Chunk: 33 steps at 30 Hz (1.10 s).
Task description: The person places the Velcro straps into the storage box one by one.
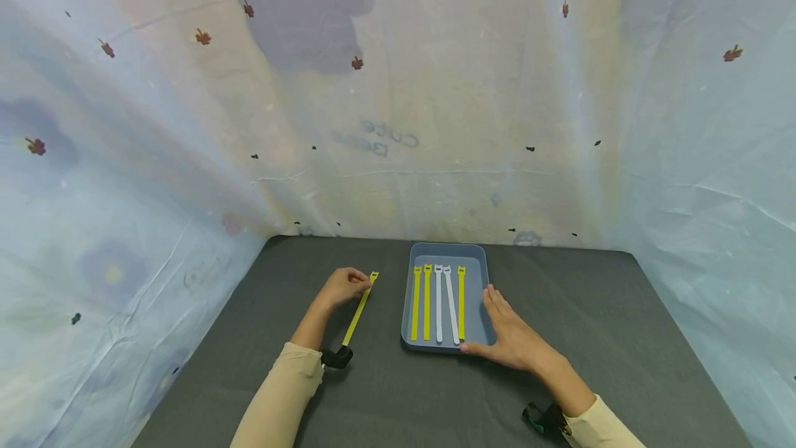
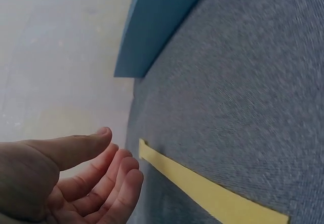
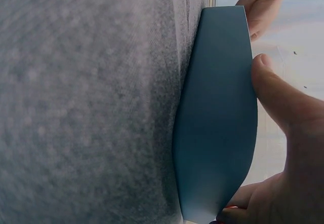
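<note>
A yellow slotted-head cable strap [image 1: 356, 320] lies on the dark cloth to the left of a blue-grey tray [image 1: 475, 296]. My left hand [image 1: 342, 287] is beside the strap's slotted end. In the left wrist view its fingers are loosely bent, with a gap to the thumb and nothing held between them. Inside the tray lie three yellow straps [image 1: 427, 303] and two white straps [image 1: 439, 306], roughly side by side. My right hand [image 1: 513, 334] rests against the tray's front right corner, fingers straight along the right side. Its thumb touches the front rim.
Dark grey cloth [image 1: 385, 399] covers the table under everything. A pale patterned curtain [image 1: 398, 102] hangs behind it and at both sides. Each wrist carries a black strapped-on device [image 1: 338, 357].
</note>
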Each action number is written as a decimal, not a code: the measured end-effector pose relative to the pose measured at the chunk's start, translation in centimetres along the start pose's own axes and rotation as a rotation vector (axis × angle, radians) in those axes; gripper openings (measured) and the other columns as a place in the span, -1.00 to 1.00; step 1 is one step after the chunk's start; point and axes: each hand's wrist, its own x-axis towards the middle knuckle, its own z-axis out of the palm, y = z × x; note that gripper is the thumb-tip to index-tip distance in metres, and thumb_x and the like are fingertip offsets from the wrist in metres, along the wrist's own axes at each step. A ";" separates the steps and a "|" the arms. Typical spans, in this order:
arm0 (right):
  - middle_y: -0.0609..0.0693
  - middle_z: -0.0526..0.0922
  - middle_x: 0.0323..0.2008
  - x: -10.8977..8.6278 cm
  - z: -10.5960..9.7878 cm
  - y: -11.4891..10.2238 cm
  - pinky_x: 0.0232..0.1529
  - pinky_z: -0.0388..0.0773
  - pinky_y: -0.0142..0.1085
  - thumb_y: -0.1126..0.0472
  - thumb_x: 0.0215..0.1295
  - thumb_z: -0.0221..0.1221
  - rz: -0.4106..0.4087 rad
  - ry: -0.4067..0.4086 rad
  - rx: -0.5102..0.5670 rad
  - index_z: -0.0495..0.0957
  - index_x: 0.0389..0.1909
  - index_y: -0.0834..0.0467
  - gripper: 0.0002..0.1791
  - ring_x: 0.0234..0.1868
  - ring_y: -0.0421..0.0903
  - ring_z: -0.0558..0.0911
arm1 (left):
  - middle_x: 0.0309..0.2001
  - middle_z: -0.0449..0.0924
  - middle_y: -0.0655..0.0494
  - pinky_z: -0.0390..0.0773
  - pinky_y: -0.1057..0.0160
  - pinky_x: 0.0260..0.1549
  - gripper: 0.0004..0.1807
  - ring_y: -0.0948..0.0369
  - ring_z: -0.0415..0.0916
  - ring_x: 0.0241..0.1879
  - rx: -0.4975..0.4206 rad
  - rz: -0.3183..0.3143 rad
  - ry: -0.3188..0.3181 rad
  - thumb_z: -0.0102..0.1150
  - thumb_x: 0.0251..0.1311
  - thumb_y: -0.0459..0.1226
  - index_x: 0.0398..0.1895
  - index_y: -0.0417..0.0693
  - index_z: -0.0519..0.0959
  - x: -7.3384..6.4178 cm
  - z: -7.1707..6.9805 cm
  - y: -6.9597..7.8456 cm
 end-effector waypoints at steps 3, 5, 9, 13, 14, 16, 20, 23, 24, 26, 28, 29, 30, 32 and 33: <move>0.33 -0.19 0.73 0.1 0.1 0.0 0.61 0.11 0.31 -0.56 0.16 0.36 0.004 -0.007 0.003 -0.13 0.70 0.40 0.51 0.71 0.35 -0.07 | -0.17 0.76 -0.09 0.75 0.08 -0.20 -0.79 0.12 0.71 -0.27 0.049 -0.011 0.015 0.37 0.45 -0.28 -0.04 -0.28 0.70 0.2 0.1 -0.6; 0.33 -0.20 0.73 0.1 0.0 0.0 0.61 0.11 0.31 -0.57 0.16 0.36 0.007 -0.013 0.003 -0.13 0.70 0.40 0.51 0.71 0.35 -0.07 | -0.19 0.76 -0.07 0.73 0.09 -0.23 -0.80 0.13 0.70 -0.28 0.082 -0.019 0.026 0.39 0.44 -0.29 -0.05 -0.27 0.70 0.2 0.2 -0.9; 0.32 -0.21 0.73 0.1 0.0 0.0 0.62 0.09 0.31 -0.57 0.16 0.36 0.019 -0.023 0.001 -0.15 0.71 0.39 0.51 0.71 0.35 -0.08 | -0.23 0.75 -0.03 0.69 0.13 -0.28 -0.83 0.14 0.67 -0.29 0.122 -0.041 0.043 0.41 0.42 -0.29 -0.09 -0.24 0.70 0.0 0.3 -1.2; 0.34 -0.21 0.73 0.1 -0.1 -0.1 0.61 0.09 0.33 -0.55 0.16 0.38 0.016 -0.022 0.010 -0.14 0.70 0.41 0.51 0.71 0.37 -0.08 | -0.24 0.75 -0.04 0.68 0.10 -0.27 -0.83 0.12 0.68 -0.29 0.134 -0.041 0.048 0.41 0.41 -0.29 -0.10 -0.24 0.70 -0.3 0.4 -1.1; 0.33 -0.22 0.73 0.1 -0.1 0.0 0.62 0.08 0.32 -0.55 0.17 0.38 0.019 -0.023 0.010 -0.15 0.71 0.39 0.51 0.71 0.36 -0.09 | -0.24 0.76 -0.04 0.69 0.09 -0.27 -0.83 0.11 0.68 -0.29 0.136 -0.040 0.049 0.42 0.40 -0.29 -0.10 -0.24 0.70 -0.3 0.4 -1.0; 0.35 -0.21 0.72 0.1 -0.1 0.0 0.61 0.09 0.33 -0.54 0.17 0.38 0.009 -0.018 0.008 -0.14 0.70 0.41 0.51 0.71 0.37 -0.08 | -0.25 0.75 -0.03 0.68 0.08 -0.26 -0.82 0.11 0.68 -0.29 0.144 -0.042 0.049 0.44 0.38 -0.29 -0.10 -0.24 0.71 -0.5 0.4 -1.0; 0.35 -0.19 0.72 0.0 0.0 0.3 0.62 0.10 0.30 -0.57 0.17 0.35 -0.001 -0.012 -0.010 -0.12 0.70 0.42 0.51 0.71 0.36 -0.08 | -0.28 0.71 0.01 0.65 0.10 -0.26 -0.79 0.13 0.63 -0.31 0.158 -0.047 0.040 0.50 0.32 -0.29 -0.11 -0.22 0.71 -0.7 0.5 -1.0; 0.37 -0.17 0.72 0.0 0.1 0.4 0.61 0.11 0.30 -0.59 0.16 0.34 -0.012 -0.005 -0.011 -0.11 0.69 0.43 0.51 0.71 0.36 -0.07 | -0.29 0.68 0.01 0.65 0.11 -0.29 -0.77 0.14 0.62 -0.33 0.163 -0.036 0.031 0.51 0.29 -0.32 -0.11 -0.24 0.69 -0.8 0.7 -1.0; 0.37 -0.16 0.72 0.0 0.1 0.4 0.61 0.12 0.30 -0.58 0.16 0.34 -0.012 -0.005 -0.010 -0.11 0.69 0.43 0.51 0.71 0.36 -0.07 | -0.29 0.68 0.00 0.66 0.11 -0.30 -0.77 0.14 0.62 -0.34 0.166 -0.030 0.030 0.52 0.28 -0.33 -0.11 -0.25 0.68 -0.7 0.7 -0.9; 0.36 -0.16 0.72 0.0 0.1 0.4 0.62 0.11 0.30 -0.58 0.16 0.35 -0.012 -0.005 -0.007 -0.11 0.69 0.42 0.51 0.71 0.35 -0.07 | -0.29 0.67 0.00 0.66 0.12 -0.31 -0.76 0.14 0.61 -0.34 0.174 -0.030 0.033 0.52 0.28 -0.34 -0.11 -0.26 0.67 -0.7 0.8 -0.9; 0.38 -0.16 0.71 0.0 0.1 0.4 0.61 0.12 0.31 -0.58 0.16 0.35 -0.018 -0.002 -0.007 -0.10 0.69 0.43 0.51 0.71 0.36 -0.06 | -0.30 0.65 0.00 0.64 0.13 -0.32 -0.76 0.14 0.60 -0.35 0.183 -0.035 0.039 0.53 0.27 -0.35 -0.11 -0.25 0.66 -0.7 0.9 -0.8; 0.38 -0.16 0.71 0.0 0.1 0.4 0.61 0.12 0.31 -0.58 0.16 0.35 -0.019 0.000 -0.008 -0.10 0.69 0.44 0.51 0.71 0.37 -0.06 | -0.30 0.65 0.01 0.64 0.13 -0.33 -0.77 0.14 0.60 -0.36 0.187 -0.038 0.043 0.53 0.27 -0.35 -0.12 -0.25 0.66 -0.7 0.9 -0.8; 0.36 -0.17 0.72 0.1 0.1 0.4 0.62 0.11 0.29 -0.58 0.16 0.34 -0.014 -0.002 -0.010 -0.11 0.69 0.42 0.51 0.71 0.35 -0.07 | -0.30 0.65 0.01 0.63 0.14 -0.33 -0.77 0.14 0.59 -0.36 0.190 -0.043 0.047 0.53 0.27 -0.35 -0.12 -0.24 0.66 -0.6 1.0 -0.8; 0.36 -0.17 0.72 0.1 0.1 0.5 0.62 0.12 0.30 -0.59 0.16 0.34 -0.015 0.002 -0.014 -0.11 0.69 0.43 0.52 0.71 0.35 -0.07 | -0.31 0.65 0.01 0.62 0.15 -0.33 -0.78 0.14 0.59 -0.37 0.189 -0.052 0.053 0.53 0.26 -0.36 -0.14 -0.23 0.66 -0.6 1.1 -0.8; 0.36 -0.17 0.72 0.1 0.1 0.5 0.61 0.12 0.30 -0.59 0.16 0.34 -0.017 0.005 -0.016 -0.11 0.69 0.43 0.52 0.71 0.36 -0.07 | -0.32 0.64 0.01 0.62 0.15 -0.34 -0.78 0.14 0.59 -0.37 0.190 -0.055 0.057 0.54 0.26 -0.36 -0.15 -0.23 0.66 -0.6 1.1 -0.8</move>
